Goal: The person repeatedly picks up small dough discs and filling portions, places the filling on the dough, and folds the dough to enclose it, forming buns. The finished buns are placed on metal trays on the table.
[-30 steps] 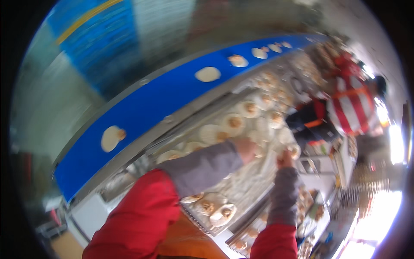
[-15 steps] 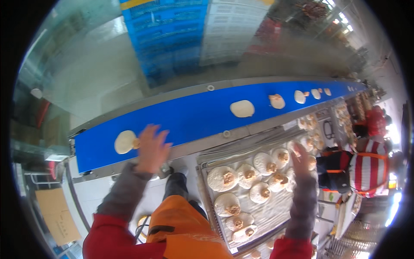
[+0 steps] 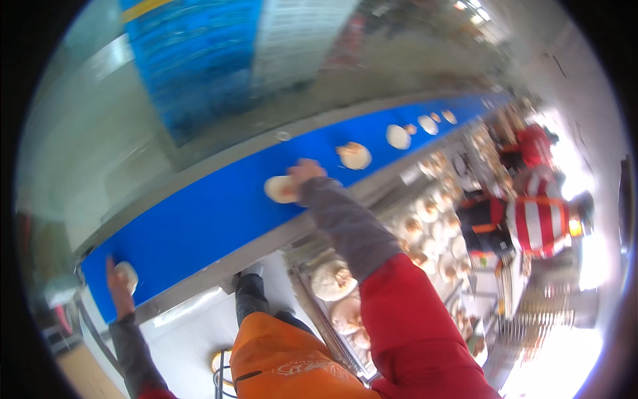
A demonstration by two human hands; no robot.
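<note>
At the left end of the blue conveyor belt, my left hand is beside a pale flat dough round, blurred, its fingers stretched out along the round's left side. My right hand reaches across to the middle of the belt. Its fingers are curled at the right edge of another dough round, which still lies flat. Farther right on the belt is a dough round with brownish filling at its upper left. Beyond it sits a plainer dough round with a small lump beside it.
A tray of filled dough rounds stands below the belt, partly hidden by my right arm. Blue crates and white crates are stacked behind the belt. A person in red-and-white stripes stands at the right.
My right hand has swung from above the tray to the dough round mid-belt. My left hand has moved left along the belt to the other side of the left dough round. The view has shifted.
</note>
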